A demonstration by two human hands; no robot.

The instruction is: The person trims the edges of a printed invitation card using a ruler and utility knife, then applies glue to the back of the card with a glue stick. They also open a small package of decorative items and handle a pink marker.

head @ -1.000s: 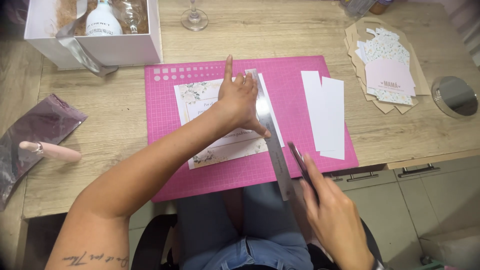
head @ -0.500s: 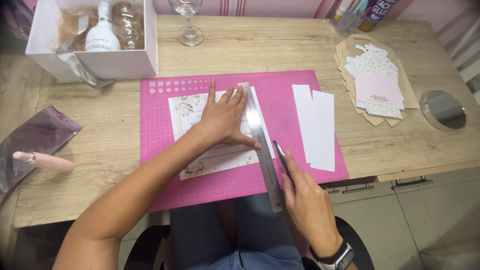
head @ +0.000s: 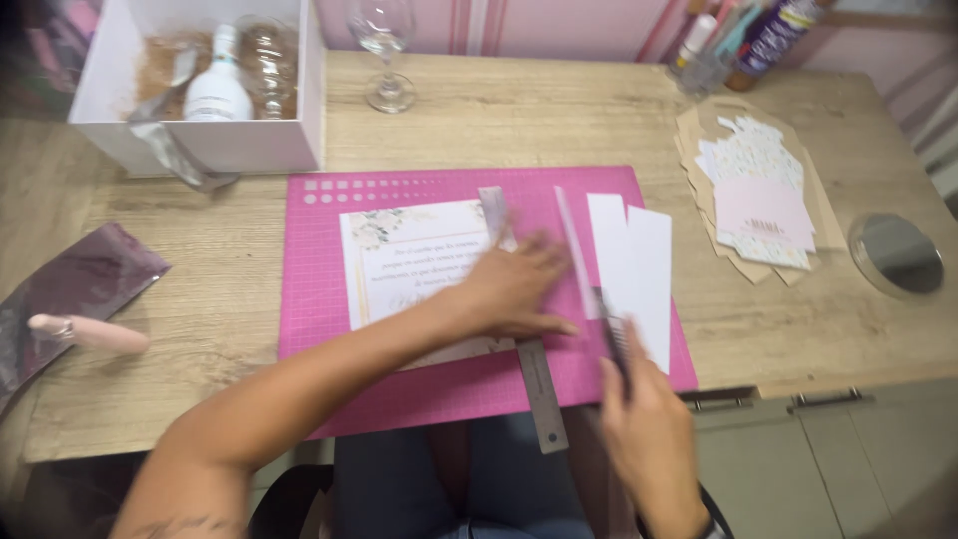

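Cutting step: we trim the white printed card (head: 414,262) on the pink cutting mat (head: 319,299).
Left hand (head: 514,289): fingers flat, apart, pressing the long grey metal ruler (head: 529,359).
Right hand (head: 649,429): fingers closed around a dark craft knife (head: 611,334).
Next move, we think: hold the ruler firm.

Lying flat on the pink cutting mat (head: 329,329): printed floral card (head: 409,260) at left, steel ruler (head: 521,329) running near-to-far across its right edge, dark craft knife (head: 611,334) tilting just right.
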